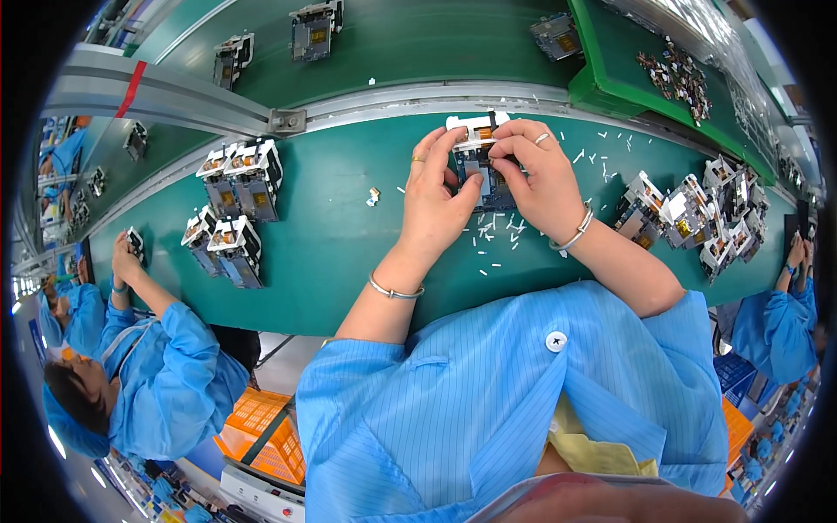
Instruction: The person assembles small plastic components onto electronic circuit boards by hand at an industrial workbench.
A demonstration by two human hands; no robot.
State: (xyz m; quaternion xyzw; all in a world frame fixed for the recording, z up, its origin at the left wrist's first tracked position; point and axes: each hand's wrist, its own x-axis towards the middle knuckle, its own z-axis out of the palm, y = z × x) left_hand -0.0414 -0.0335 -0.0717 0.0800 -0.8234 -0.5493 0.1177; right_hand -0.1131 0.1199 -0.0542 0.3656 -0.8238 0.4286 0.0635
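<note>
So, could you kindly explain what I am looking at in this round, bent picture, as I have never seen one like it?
There is no machine here. A person wears a wide fisheye camera on the head, looking down at their own bare hands; that lens bends the straight edges.

The left hand and right hand together hold one small white and dark blue electronic module with an orange part just above the green work table. Both have a grip on it.

On the table lie small white plastic scraps. To the left stands a neat group of similar modules; to the right, a loose pile of them. Beyond runs a green conveyor belt carrying more modules.

At the lower left sits a co-worker in a blue coat.
</note>
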